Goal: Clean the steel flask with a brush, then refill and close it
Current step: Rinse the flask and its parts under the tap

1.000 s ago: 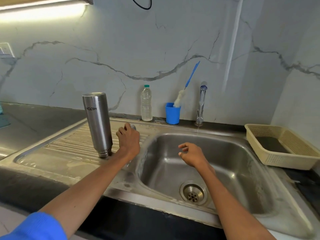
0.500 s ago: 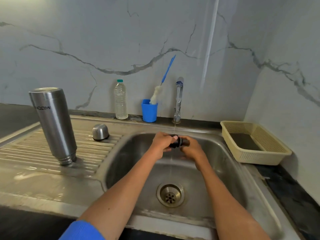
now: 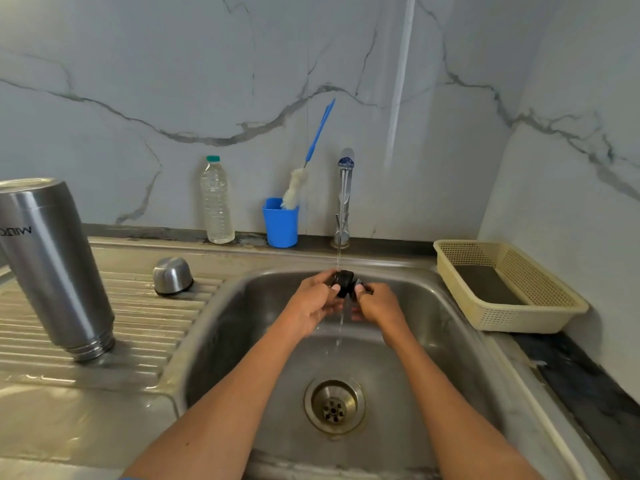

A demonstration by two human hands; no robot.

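plastic water bottle point(image 3: 216, 201) by wall | blue cup point(image 3: 280, 223) beside it | cream basket point(image 3: 506, 285) right of sink

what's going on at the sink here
A person is rinsing a small black stopper under a thin stream from the tap, holding it over the sink with the left hand and right hand together. The steel flask stands upside down on the draining board, with its steel cap lying nearby. The brush sits in the blue cup by the wall, beside a plastic bottle.
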